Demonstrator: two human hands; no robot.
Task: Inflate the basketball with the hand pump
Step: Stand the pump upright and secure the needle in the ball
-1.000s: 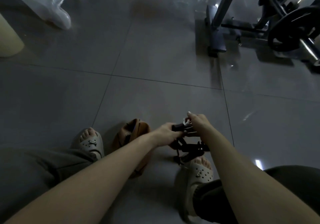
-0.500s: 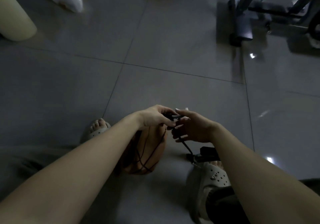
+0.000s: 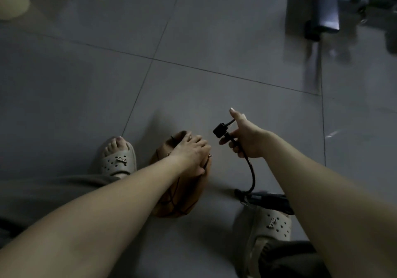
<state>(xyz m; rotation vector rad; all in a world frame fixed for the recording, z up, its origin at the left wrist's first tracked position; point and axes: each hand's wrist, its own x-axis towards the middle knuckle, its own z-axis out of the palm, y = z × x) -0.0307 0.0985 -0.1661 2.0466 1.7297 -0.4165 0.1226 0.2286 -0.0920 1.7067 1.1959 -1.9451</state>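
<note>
Dim room, grey-blue cast, low contrast. Glossy floor point(image 3: 214, 41), dull sheen, small glare streak far right. Motion blur smears metal frame point(image 3: 318, 18) top right, edges doubled. Soft shadow spreads from ball point(image 3: 184, 196) toward upper left. Fairly sharp: left hand point(image 3: 191, 153), right hand point(image 3: 249, 140), hose point(image 3: 253, 177). Wide-angle stretch balloons forearms point(image 3: 107, 224) toward bottom corners. Top left pale object point(image 3: 10, 0) soft, cropped.

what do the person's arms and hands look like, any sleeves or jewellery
No sleeve shows on the left arm or the right arm up to the frame edge. No watch, bracelet or glove shows on the left hand or right hand. The right thumbnail is longish with a pale tip. In this dim light a fine ring could be missed.
</note>
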